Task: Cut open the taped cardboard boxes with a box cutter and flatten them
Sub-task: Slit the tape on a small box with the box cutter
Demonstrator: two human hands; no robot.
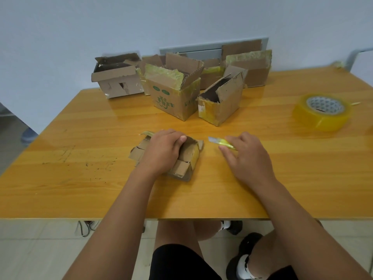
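A small cardboard box (186, 158) with yellow tape lies squashed low on the wooden table (80, 188), near the front middle. My left hand (161, 151) lies on top of it, fingers curled over its far edge and gripping it. Just to the right, my right hand (249, 156) holds a yellow box cutter (222, 142), its blade end pointing left toward the box with a short gap between them.
Several opened cardboard boxes (175, 93) with torn yellow tape stand along the table's far edge against the wall. A big roll of yellow tape (323, 112) lies at the right. My knees and shoes show below the table's front edge.
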